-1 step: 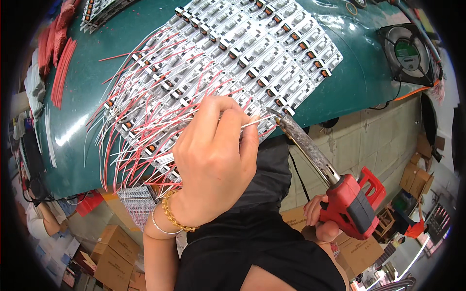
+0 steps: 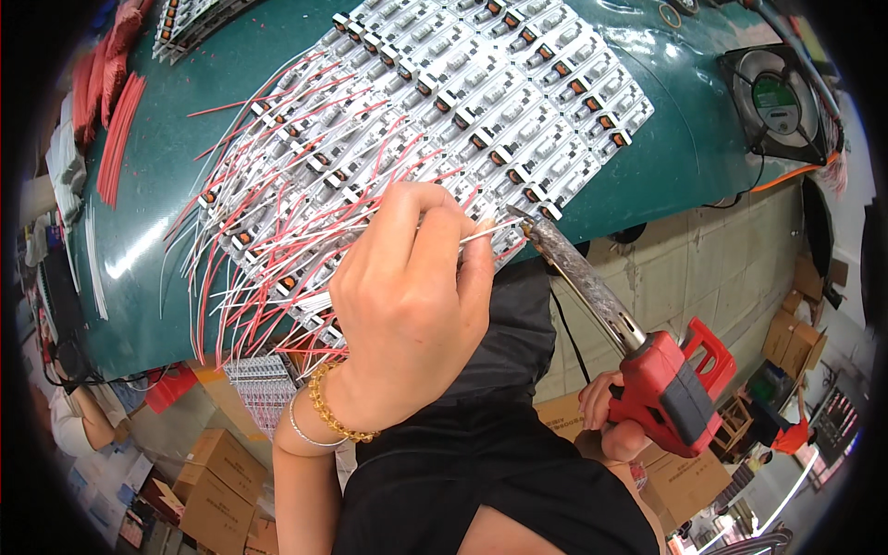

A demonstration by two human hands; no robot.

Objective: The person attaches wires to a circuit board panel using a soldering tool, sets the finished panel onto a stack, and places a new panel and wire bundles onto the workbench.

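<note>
My left hand [image 2: 412, 287] is closed over the near edge of the panel of circuit boards [image 2: 536, 120]. Its thumb and fingers pinch a thin white wire [image 2: 490, 231], whose end points right. From the lower right, my right hand [image 2: 601, 407] grips a red and black soldering gun [image 2: 671, 393], whose body hides most of the fingers. The gun's darkened tip [image 2: 520, 217] is beside the wire end, over the panel's near edge; whether they touch I cannot tell. Many red and white wires [image 2: 268, 268] trail off the panel's left part, while its right part shows none.
A green mat [image 2: 666, 120] covers the table. A bundle of red wires [image 2: 120, 139] and some white wires [image 2: 95, 264] lie at the left. More boards [image 2: 194, 28] sit at the far left, and a black fan [image 2: 775, 104] stands at the right edge. Cardboard boxes [image 2: 217, 490] are below.
</note>
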